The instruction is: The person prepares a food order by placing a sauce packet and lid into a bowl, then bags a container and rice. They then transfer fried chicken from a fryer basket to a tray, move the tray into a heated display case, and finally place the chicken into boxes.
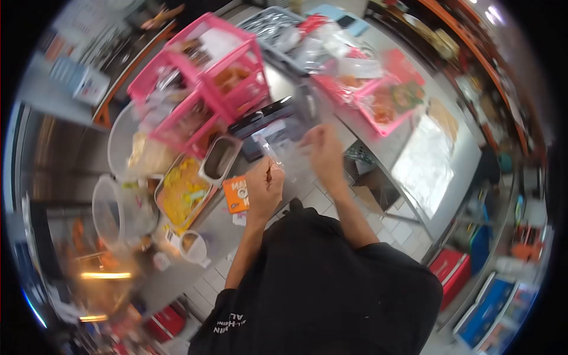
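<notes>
My left hand point(265, 184) is closed in a fist at the middle of the view. A clear plastic bag point(290, 158) sticks out from its thumb side toward my other hand. My right hand point(325, 152) is raised just to the right, smeared by motion. Its fingers look curled in toward the bag, but what they hold, if anything, cannot be made out. Behind the bag stands a dark device with a screen point(263, 118). Close to my left hand lies an orange printed card point(236, 194).
Pink stacked baskets point(204, 80) stand at the back left. A metal tray of yellow food point(183, 189) and clear tubs point(109, 210) are on the left. To the right are a pink tray point(378, 103) and a foil sheet point(426, 165) on the counter. A tiled floor shows below.
</notes>
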Available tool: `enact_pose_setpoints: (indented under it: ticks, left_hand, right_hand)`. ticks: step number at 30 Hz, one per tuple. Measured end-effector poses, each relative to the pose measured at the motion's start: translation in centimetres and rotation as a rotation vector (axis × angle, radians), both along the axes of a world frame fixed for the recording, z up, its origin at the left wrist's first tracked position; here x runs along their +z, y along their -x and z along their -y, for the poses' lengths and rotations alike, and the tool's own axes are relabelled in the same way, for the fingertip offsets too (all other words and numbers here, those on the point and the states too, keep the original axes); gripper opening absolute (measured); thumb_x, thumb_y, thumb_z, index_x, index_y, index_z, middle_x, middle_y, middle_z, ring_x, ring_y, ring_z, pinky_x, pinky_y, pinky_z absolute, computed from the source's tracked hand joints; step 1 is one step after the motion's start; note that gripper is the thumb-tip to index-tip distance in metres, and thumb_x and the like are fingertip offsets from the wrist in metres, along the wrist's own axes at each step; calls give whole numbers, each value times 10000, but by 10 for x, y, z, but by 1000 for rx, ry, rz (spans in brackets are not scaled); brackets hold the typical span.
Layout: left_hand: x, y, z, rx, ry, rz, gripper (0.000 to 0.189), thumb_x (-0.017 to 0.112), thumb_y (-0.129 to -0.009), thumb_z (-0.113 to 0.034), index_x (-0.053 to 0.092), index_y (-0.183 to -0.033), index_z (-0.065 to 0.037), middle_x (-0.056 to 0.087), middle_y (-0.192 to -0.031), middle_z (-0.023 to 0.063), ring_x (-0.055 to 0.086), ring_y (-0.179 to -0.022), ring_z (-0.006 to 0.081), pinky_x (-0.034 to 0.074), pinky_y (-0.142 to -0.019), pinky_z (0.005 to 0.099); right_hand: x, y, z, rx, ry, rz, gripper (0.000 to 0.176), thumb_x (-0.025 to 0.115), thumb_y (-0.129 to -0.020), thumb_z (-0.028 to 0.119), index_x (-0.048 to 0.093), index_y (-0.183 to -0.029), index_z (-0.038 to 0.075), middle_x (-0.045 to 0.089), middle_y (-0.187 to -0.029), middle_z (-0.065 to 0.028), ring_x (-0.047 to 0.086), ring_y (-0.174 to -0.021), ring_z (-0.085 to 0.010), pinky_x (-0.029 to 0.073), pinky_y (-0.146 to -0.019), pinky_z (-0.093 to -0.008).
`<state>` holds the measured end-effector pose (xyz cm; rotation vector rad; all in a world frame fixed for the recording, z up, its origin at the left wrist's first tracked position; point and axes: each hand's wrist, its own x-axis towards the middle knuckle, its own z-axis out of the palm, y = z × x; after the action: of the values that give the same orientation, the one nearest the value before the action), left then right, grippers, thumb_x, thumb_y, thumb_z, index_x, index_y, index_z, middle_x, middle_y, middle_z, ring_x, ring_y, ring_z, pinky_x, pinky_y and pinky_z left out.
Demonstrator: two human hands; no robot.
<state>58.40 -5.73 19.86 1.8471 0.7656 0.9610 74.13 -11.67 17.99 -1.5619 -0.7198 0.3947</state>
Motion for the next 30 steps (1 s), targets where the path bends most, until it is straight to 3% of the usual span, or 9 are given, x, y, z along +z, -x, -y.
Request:
enact_pose_setpoints:
  ticks: [3,6,10,18,20,22,25,28,30]
  left_hand:
    - [0,32,-3,-15,144,160,196,490,-905,-101,533,-753,15,530,-743,43,477,-658,140,394,-593,286]
    - [0,46,-19,-52,156,306,231,453,-908,-88,633,-907,57,568,-1062,98,553,-942,150,433,-841,271]
    - [-8,22,-51,-84,100,263,181,479,-896,-69,602,-843,52,596,-1043,81,570,-896,148,448,-779,256]
    - [-55,-152,-181,-123,-297,34,266,615,-888,-248,640,-888,17,654,-929,183,630,-855,335,495,-767,409]
    - [-66,-163,-185,-189,-150,-248,290,664,-895,-284,687,-960,-2,704,-953,175,681,-904,269,521,-776,383]
    - [-50,-139,-148,-165,-3,-201,358,686,-884,-354,681,-969,-6,716,-947,163,689,-943,251,523,-808,388]
    - [-69,-72,-107,-796,641,77,412,570,-976,-413,624,-1177,-57,667,-1122,81,634,-1028,173,496,-891,338]
    - [-50,30,-45,-936,1075,11,688,506,-966,-557,320,-1496,-159,487,-1392,139,516,-1260,255,437,-1011,431]
    - [-53,87,-16,-893,1179,162,787,512,-933,-614,239,-1526,-173,423,-1441,145,473,-1301,278,420,-1030,450]
  right_hand:
    - [-16,-50,-25,-116,-72,-25,127,521,-998,151,519,-964,29,621,-792,-75,657,-654,-161,499,-557,-281]
    - [-42,-106,-61,-147,-48,62,142,549,-985,161,540,-982,20,624,-824,-91,633,-714,-178,509,-638,-306]
    - [-33,-134,-71,-360,-73,458,148,541,-999,153,559,-951,15,603,-880,-73,602,-741,-98,481,-602,-239]
    - [-52,-66,13,-277,-241,-64,124,515,-1021,161,483,-1010,42,512,-820,-41,508,-657,-86,441,-543,-220]
    - [-61,-46,31,-308,-155,-71,130,521,-1015,140,489,-1015,14,551,-873,-67,546,-696,-105,485,-594,-237]
    - [-60,-27,45,-257,-46,-75,117,521,-1012,119,489,-1011,6,556,-878,-67,545,-687,-109,481,-608,-242]
    - [-61,-1,51,-51,17,-3,95,523,-1010,106,493,-1009,16,560,-898,-66,556,-802,-127,468,-761,-254]
    - [-46,45,38,134,-73,4,77,535,-998,92,502,-989,23,565,-905,-76,547,-870,-165,443,-843,-298]
    - [-49,73,27,311,-81,8,73,547,-986,85,511,-973,23,569,-907,-82,546,-882,-182,437,-855,-315]
